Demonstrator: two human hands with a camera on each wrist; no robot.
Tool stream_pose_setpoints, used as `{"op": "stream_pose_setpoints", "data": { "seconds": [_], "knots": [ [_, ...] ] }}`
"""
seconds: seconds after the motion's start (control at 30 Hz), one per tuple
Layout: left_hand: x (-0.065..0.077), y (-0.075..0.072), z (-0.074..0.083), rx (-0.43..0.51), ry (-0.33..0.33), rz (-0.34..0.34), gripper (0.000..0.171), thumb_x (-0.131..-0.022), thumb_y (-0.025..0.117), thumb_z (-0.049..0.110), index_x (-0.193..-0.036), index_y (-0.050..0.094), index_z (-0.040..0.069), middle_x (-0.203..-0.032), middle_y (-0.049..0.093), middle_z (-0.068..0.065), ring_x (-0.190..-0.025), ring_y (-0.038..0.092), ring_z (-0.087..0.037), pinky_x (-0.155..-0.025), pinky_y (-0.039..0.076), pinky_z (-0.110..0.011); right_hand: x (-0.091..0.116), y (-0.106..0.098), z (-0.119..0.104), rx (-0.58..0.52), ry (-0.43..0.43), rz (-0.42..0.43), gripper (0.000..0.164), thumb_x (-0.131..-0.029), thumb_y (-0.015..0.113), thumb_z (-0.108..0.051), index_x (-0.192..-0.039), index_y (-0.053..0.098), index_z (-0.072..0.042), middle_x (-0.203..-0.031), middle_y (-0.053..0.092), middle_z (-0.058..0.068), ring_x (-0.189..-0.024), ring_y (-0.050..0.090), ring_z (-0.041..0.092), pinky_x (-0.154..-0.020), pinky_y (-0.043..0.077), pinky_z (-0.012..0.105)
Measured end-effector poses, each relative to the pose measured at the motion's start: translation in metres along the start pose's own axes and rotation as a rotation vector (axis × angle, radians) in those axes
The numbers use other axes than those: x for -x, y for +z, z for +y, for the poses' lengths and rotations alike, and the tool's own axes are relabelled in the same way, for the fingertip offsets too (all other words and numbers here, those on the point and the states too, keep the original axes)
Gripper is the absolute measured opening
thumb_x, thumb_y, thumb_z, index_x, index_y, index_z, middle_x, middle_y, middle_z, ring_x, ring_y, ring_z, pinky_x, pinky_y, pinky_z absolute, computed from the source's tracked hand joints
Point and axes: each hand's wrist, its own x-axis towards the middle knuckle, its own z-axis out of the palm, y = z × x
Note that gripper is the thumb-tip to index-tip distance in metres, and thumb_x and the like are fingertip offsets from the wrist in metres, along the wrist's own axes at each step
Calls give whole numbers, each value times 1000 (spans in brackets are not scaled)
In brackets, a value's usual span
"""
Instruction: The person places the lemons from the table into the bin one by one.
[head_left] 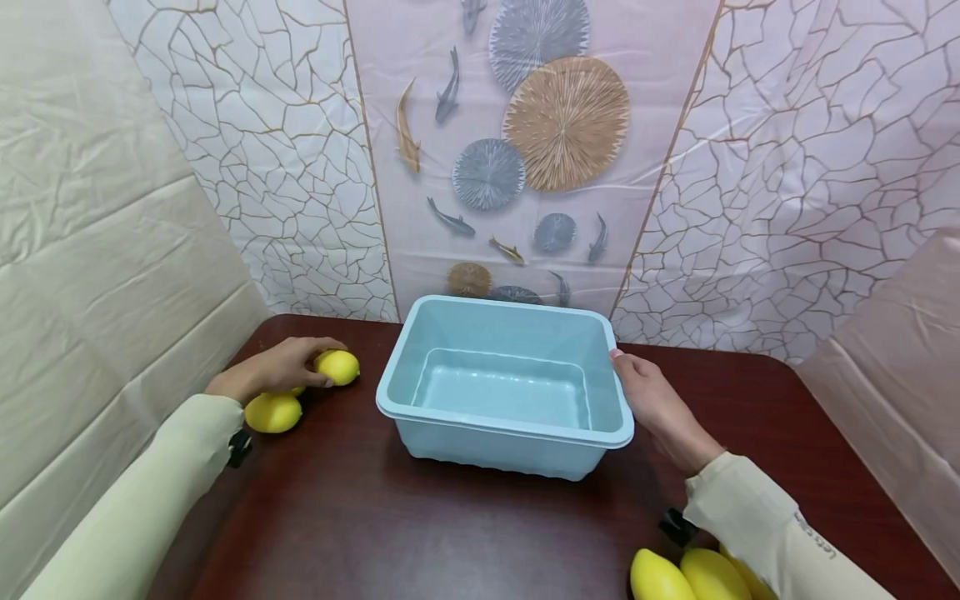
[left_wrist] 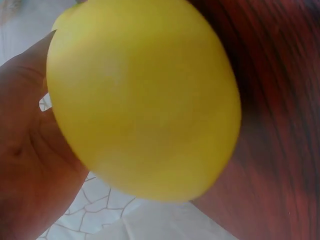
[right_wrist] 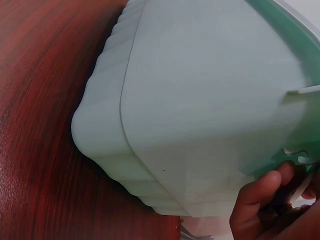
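My left hand grips a yellow lemon at the table's left side, fingers over its far side and thumb at its near side. Another lemon lies just below that hand, and a third shows only partly beneath the palm. In the left wrist view, a lemon fills the middle and hides much of the hand. A light blue plastic basin, with nothing inside, stands at the centre. My right hand holds its right rim; in the right wrist view, curled fingers are at the rim.
Several more lemons lie at the near right, partly under the right forearm. The dark red-brown wooden table meets a patterned cloth wall behind the basin. Cream cloth hangs along the left side.
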Motion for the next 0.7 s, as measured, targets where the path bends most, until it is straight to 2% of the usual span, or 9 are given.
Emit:
{"op": "stream_pose_setpoints", "data": {
  "seconds": [0.17,0.3,0.57,0.7],
  "knots": [
    [-2,6,-1,6,-13,35,55,-96,80,24,-145,58,11,-133,65,-15,-111,58,-32,-97,48,-54,1,1,-1,3,5,-8,76,-113,24,-56,-164,30,0,-136,61,23,-115,67,27,-90,57,36],
    [-4,10,2,-2,-32,34,54,-96,79,27,-144,58,11,-127,67,-13,-108,59,-30,-96,48,-52,0,1,-1,0,3,-10,77,-113,23,-57,-164,29,0,-139,60,23,-119,66,29,-92,57,38],
    [-8,14,12,-42,2,37,54,-93,82,21,-138,58,3,-119,66,-12,-104,58,-29,-95,49,-51,0,1,0,-24,12,-11,76,-112,25,-59,-165,28,-4,-146,56,22,-126,61,32,-103,54,48],
    [-10,16,15,-50,4,45,54,-91,84,18,-135,58,3,-118,66,-13,-102,59,-30,-93,51,-52,0,2,1,-26,13,-10,76,-112,24,-58,-165,28,-4,-146,55,22,-126,61,32,-103,53,49]
  ]
}}
